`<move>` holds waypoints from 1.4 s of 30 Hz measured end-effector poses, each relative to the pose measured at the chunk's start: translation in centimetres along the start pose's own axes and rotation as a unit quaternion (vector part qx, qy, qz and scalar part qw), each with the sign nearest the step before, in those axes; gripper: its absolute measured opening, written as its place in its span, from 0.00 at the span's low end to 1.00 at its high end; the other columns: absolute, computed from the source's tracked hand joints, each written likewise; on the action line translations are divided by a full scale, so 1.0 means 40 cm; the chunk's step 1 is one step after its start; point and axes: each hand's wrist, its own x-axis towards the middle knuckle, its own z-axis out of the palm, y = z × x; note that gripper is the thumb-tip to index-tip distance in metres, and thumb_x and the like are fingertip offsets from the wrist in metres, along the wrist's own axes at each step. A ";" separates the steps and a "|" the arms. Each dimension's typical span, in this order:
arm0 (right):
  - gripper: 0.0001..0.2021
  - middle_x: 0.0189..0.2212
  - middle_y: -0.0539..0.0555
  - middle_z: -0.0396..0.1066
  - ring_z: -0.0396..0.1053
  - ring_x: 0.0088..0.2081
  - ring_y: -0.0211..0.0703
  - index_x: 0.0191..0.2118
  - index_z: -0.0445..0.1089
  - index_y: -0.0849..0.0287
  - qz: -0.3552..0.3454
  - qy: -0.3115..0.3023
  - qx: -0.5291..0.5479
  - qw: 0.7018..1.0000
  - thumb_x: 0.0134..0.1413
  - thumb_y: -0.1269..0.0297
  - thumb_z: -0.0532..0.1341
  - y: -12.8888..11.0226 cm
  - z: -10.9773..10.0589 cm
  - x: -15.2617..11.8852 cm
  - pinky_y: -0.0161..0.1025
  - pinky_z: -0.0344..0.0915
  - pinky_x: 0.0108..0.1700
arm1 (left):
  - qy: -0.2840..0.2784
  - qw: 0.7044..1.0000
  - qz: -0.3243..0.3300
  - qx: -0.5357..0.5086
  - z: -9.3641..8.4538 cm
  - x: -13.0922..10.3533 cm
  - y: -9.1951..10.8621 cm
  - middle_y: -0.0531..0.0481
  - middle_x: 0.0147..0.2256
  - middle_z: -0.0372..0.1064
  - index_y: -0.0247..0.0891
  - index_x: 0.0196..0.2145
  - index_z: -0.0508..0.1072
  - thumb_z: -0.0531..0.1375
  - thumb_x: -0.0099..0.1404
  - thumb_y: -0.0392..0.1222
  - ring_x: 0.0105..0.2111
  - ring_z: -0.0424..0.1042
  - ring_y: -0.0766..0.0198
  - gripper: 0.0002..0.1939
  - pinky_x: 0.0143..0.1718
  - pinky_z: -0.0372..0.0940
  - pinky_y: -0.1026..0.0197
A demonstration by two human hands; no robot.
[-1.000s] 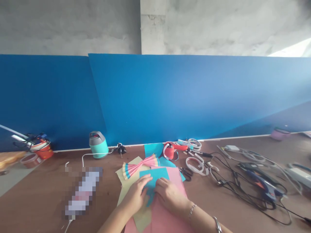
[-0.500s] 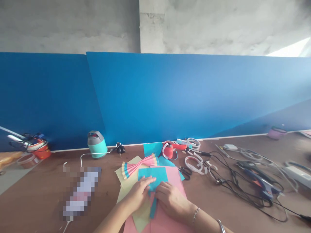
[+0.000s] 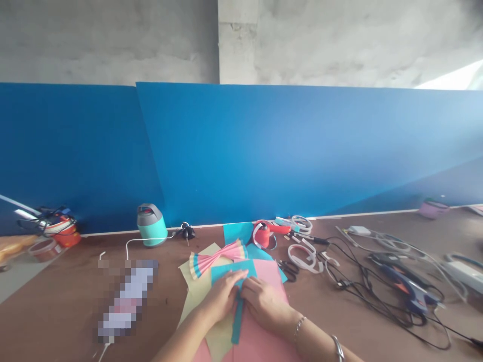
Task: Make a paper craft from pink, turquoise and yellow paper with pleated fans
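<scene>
A blue sheet of paper (image 3: 231,268) lies on top of pink paper (image 3: 260,342) and cream paper (image 3: 216,339). A narrow blue strip of paper (image 3: 237,324) runs down toward me from between my hands. My left hand (image 3: 225,294) grips the blue paper, its index finger stretched across the sheet and the other fingers partly hidden. Beside it, my right hand (image 3: 263,301) has its fingers curled and pressed onto the same paper. Just beyond my hands rests a pleated paper bow (image 3: 217,258) in pink, blue and cream.
Behind the papers are a red tape dispenser (image 3: 264,235), black-handled scissors (image 3: 290,270) and a white coil (image 3: 302,255). Tangled cables (image 3: 362,281) and a glue gun (image 3: 411,289) lie right. A turquoise container (image 3: 152,226) stands left, near a blurred-out item (image 3: 128,299).
My left hand has slid slightly up and right over the blue paper, covering more of it. My right hand stays nearly in place. The blue sheet has shifted a little left.
</scene>
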 end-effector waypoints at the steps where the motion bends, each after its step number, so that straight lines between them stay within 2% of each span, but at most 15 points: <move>1: 0.12 0.31 0.55 0.67 0.62 0.32 0.41 0.30 0.67 0.60 -0.012 0.008 -0.002 1.000 0.54 0.77 0.48 0.000 0.000 -0.001 0.36 0.62 0.34 | 0.002 1.000 -0.003 0.001 0.003 -0.002 -0.003 0.49 0.54 0.66 0.44 0.56 0.64 0.49 0.60 0.28 0.56 0.62 0.58 0.27 0.59 0.54 0.50; 4: 0.14 0.29 0.54 0.68 0.61 0.31 0.41 0.29 0.67 0.59 -0.044 0.016 0.011 0.999 0.54 0.78 0.47 0.004 -0.010 -0.013 0.36 0.62 0.33 | 0.004 1.000 -0.008 0.005 0.006 -0.007 -0.012 0.50 0.54 0.66 0.44 0.56 0.65 0.49 0.62 0.30 0.56 0.62 0.58 0.26 0.60 0.52 0.49; 9: 0.15 0.33 0.55 0.70 0.64 0.37 0.42 0.35 0.70 0.59 -0.044 -0.002 0.107 0.993 0.51 0.80 0.48 0.013 -0.050 -0.057 0.38 0.64 0.39 | -0.009 1.000 -0.003 0.003 0.002 -0.001 -0.016 0.52 0.53 0.67 0.47 0.56 0.65 0.50 0.62 0.31 0.56 0.61 0.61 0.25 0.61 0.51 0.51; 13: 0.23 0.40 0.55 0.70 0.65 0.42 0.42 0.45 0.68 0.57 0.021 0.009 0.167 0.986 0.47 0.83 0.48 0.019 -0.073 -0.069 0.39 0.64 0.44 | -0.009 1.000 -0.009 0.010 0.002 -0.002 -0.014 0.53 0.55 0.65 0.47 0.55 0.65 0.50 0.61 0.30 0.57 0.60 0.61 0.26 0.61 0.50 0.51; 15: 0.25 0.42 0.55 0.70 0.64 0.43 0.43 0.49 0.67 0.56 0.054 0.015 0.158 0.986 0.46 0.83 0.48 0.021 -0.073 -0.060 0.39 0.64 0.44 | -0.003 1.000 -0.009 0.009 0.001 -0.005 -0.012 0.53 0.55 0.65 0.48 0.55 0.65 0.49 0.62 0.31 0.57 0.61 0.60 0.25 0.61 0.51 0.50; 17: 0.25 0.41 0.56 0.69 0.64 0.43 0.44 0.50 0.66 0.57 0.054 0.004 0.135 0.989 0.47 0.82 0.49 0.023 -0.067 -0.045 0.40 0.65 0.43 | 0.003 1.000 -0.012 0.004 -0.001 -0.008 -0.011 0.53 0.55 0.65 0.48 0.55 0.66 0.50 0.63 0.33 0.56 0.62 0.60 0.23 0.61 0.52 0.50; 19: 0.22 0.38 0.56 0.69 0.64 0.40 0.44 0.47 0.68 0.57 0.031 -0.010 0.108 0.994 0.49 0.80 0.50 0.024 -0.058 -0.034 0.40 0.64 0.42 | 0.004 1.000 -0.015 -0.001 -0.003 -0.009 -0.010 0.52 0.55 0.65 0.47 0.54 0.66 0.50 0.64 0.34 0.56 0.62 0.59 0.22 0.61 0.52 0.50; 22: 0.16 0.32 0.55 0.68 0.63 0.35 0.43 0.38 0.71 0.59 -0.005 -0.010 0.072 0.997 0.52 0.79 0.48 0.028 -0.046 -0.034 0.39 0.63 0.38 | -0.006 1.000 -0.012 -0.002 -0.006 -0.009 -0.011 0.52 0.55 0.65 0.47 0.54 0.67 0.50 0.64 0.36 0.57 0.61 0.59 0.21 0.61 0.51 0.50; 25: 0.16 0.30 0.55 0.68 0.62 0.33 0.42 0.33 0.69 0.59 -0.028 -0.004 0.066 0.997 0.54 0.79 0.47 0.035 -0.044 -0.056 0.38 0.62 0.36 | -0.014 1.000 -0.015 0.002 -0.008 -0.007 -0.018 0.52 0.55 0.65 0.47 0.54 0.67 0.50 0.64 0.37 0.58 0.60 0.58 0.21 0.60 0.52 0.50; 30: 0.15 0.33 0.55 0.69 0.64 0.36 0.42 0.34 0.69 0.58 -0.027 -0.003 0.112 0.993 0.50 0.80 0.49 0.042 -0.063 -0.098 0.39 0.63 0.39 | -0.020 0.999 -0.031 0.012 -0.009 -0.006 -0.024 0.53 0.56 0.63 0.49 0.54 0.67 0.51 0.63 0.35 0.58 0.58 0.57 0.22 0.61 0.51 0.49; 33: 0.19 0.39 0.57 0.68 0.64 0.41 0.44 0.44 0.68 0.58 0.008 0.006 0.146 0.989 0.49 0.80 0.49 0.042 -0.078 -0.098 0.40 0.64 0.42 | -0.017 0.999 -0.029 0.009 -0.012 -0.008 -0.019 0.52 0.56 0.63 0.49 0.54 0.68 0.51 0.64 0.36 0.58 0.58 0.56 0.21 0.59 0.53 0.48; 36: 0.24 0.46 0.58 0.66 0.63 0.44 0.44 0.52 0.64 0.56 0.019 -0.004 0.124 0.992 0.50 0.81 0.49 0.042 -0.081 -0.084 0.42 0.64 0.44 | -0.016 0.999 -0.036 0.007 -0.014 -0.011 -0.016 0.51 0.56 0.63 0.49 0.53 0.68 0.51 0.64 0.36 0.58 0.58 0.55 0.21 0.59 0.54 0.48; 42: 0.18 0.36 0.55 0.71 0.63 0.37 0.43 0.36 0.72 0.57 0.005 -0.001 0.086 0.996 0.54 0.79 0.48 0.053 -0.060 -0.081 0.41 0.62 0.40 | -0.018 0.998 -0.055 0.003 -0.017 -0.010 -0.013 0.52 0.56 0.63 0.49 0.53 0.68 0.51 0.63 0.34 0.59 0.57 0.55 0.22 0.59 0.54 0.48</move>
